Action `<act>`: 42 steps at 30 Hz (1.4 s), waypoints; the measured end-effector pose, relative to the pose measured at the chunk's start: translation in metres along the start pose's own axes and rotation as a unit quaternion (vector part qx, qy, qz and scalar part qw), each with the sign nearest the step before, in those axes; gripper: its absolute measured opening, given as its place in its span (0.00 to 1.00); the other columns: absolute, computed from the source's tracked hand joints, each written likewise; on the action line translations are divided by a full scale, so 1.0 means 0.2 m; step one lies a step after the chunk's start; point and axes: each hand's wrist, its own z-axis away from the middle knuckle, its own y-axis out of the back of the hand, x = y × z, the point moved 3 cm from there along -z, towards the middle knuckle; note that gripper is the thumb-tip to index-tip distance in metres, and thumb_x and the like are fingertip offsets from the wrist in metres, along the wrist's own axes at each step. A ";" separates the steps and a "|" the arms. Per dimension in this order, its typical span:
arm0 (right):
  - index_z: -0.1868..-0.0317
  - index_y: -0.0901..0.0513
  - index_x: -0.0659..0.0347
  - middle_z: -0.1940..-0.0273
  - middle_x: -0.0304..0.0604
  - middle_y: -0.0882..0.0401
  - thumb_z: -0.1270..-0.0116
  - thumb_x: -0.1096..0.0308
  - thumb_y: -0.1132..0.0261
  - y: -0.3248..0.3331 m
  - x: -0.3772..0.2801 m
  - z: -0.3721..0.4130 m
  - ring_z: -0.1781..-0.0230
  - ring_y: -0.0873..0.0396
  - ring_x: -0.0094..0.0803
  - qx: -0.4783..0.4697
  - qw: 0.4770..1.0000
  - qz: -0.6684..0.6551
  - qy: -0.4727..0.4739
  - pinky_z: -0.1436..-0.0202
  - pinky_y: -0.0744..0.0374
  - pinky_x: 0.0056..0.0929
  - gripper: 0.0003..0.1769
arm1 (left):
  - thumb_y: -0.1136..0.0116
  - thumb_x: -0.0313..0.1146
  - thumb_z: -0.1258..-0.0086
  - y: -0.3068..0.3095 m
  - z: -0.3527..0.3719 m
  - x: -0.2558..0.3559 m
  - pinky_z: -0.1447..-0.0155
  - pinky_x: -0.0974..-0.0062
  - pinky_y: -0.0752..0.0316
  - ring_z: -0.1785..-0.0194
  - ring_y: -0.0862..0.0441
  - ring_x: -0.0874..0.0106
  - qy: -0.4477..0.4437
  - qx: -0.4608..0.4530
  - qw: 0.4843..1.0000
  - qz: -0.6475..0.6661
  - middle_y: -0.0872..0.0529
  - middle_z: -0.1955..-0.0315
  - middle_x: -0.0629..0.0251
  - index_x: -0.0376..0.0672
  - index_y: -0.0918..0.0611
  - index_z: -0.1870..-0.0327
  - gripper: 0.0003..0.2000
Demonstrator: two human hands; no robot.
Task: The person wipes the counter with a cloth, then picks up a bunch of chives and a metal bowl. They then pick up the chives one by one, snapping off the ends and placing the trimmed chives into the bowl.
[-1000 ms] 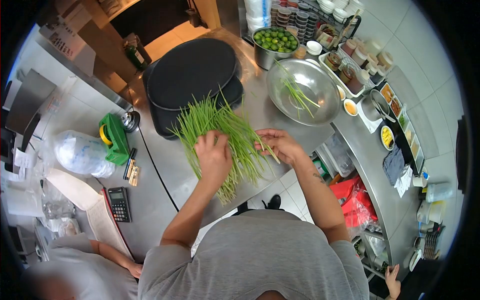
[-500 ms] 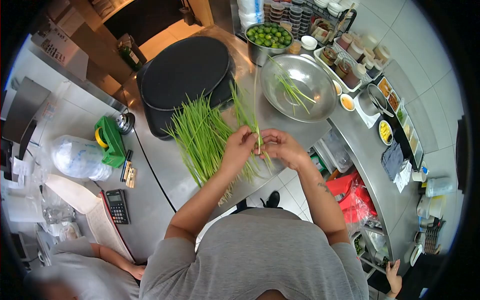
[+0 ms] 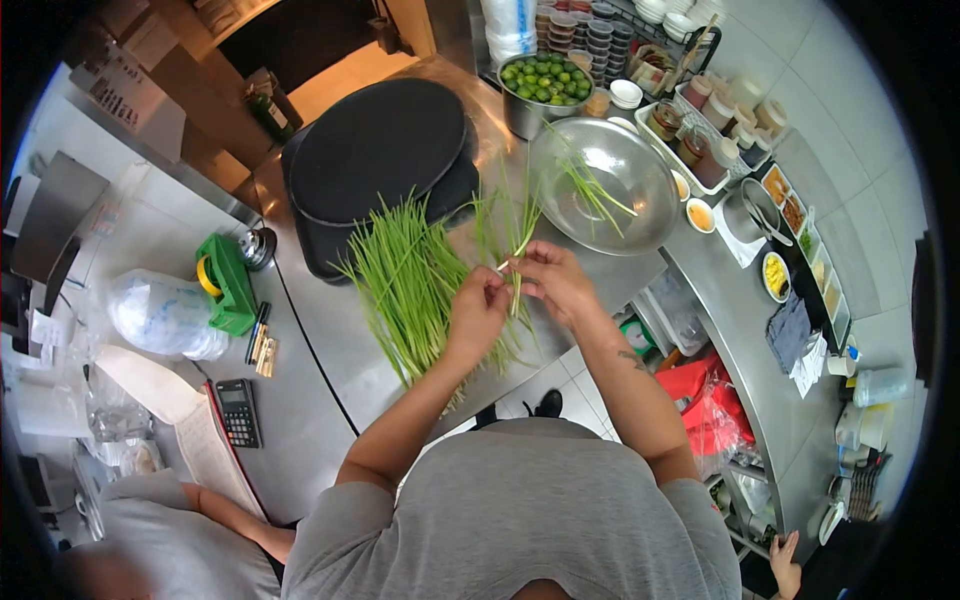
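While the left hand (image 3: 478, 315) lay flat on the pile of green stalks (image 3: 405, 285) a second ago, it now meets the right hand (image 3: 550, 280) over the pile's right edge, both pinched shut on a few lifted stalks (image 3: 522, 225). The pile lies on a steel counter (image 3: 330, 350) in a kitchen, beside black trays (image 3: 380, 150). A wide steel bowl (image 3: 640, 170) holds several loose stems (image 3: 592, 190); a smaller bowl (image 3: 525, 115) holds limes (image 3: 545, 78).
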 end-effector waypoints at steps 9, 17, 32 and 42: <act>0.53 0.29 0.63 0.56 0.47 0.21 0.35 0.75 0.41 -0.07 -0.01 -0.04 0.55 0.21 0.33 -0.017 0.999 -0.045 -0.001 0.57 0.20 0.30 0.10 | 0.42 0.24 0.38 0.04 0.00 0.06 0.67 0.77 0.29 0.74 0.25 0.75 -0.061 0.064 0.994 -0.071 0.22 0.75 0.62 0.34 0.24 0.68 0.04; 0.54 0.29 0.63 0.57 0.51 0.20 0.35 0.77 0.46 -0.09 -0.04 -0.04 0.57 0.19 0.37 0.000 0.998 -0.060 0.024 0.59 0.18 0.33 0.09 | 0.45 0.24 0.37 0.06 -0.02 0.03 0.70 0.71 0.30 0.76 0.23 0.68 -0.099 0.081 0.986 -0.109 0.23 0.78 0.58 0.34 0.25 0.67 0.04; 0.54 0.28 0.67 0.60 0.50 0.21 0.36 0.78 0.46 0.03 -0.23 -0.01 0.57 0.20 0.37 0.066 0.990 -0.049 0.118 0.59 0.18 0.34 0.10 | 0.46 0.23 0.42 0.21 0.05 0.00 0.63 0.56 0.27 0.66 0.22 0.49 -0.007 0.075 0.944 -0.322 0.23 0.69 0.46 0.33 0.32 0.62 0.10; 0.57 0.28 0.68 0.60 0.51 0.21 0.40 0.79 0.45 -0.06 -0.17 -0.02 0.57 0.21 0.36 -0.023 0.991 -0.057 0.117 0.52 0.23 0.30 0.10 | 0.47 0.28 0.33 0.04 -0.13 0.06 0.62 0.80 0.32 0.68 0.27 0.78 0.011 -0.107 0.990 0.097 0.24 0.73 0.69 0.34 0.23 0.60 0.06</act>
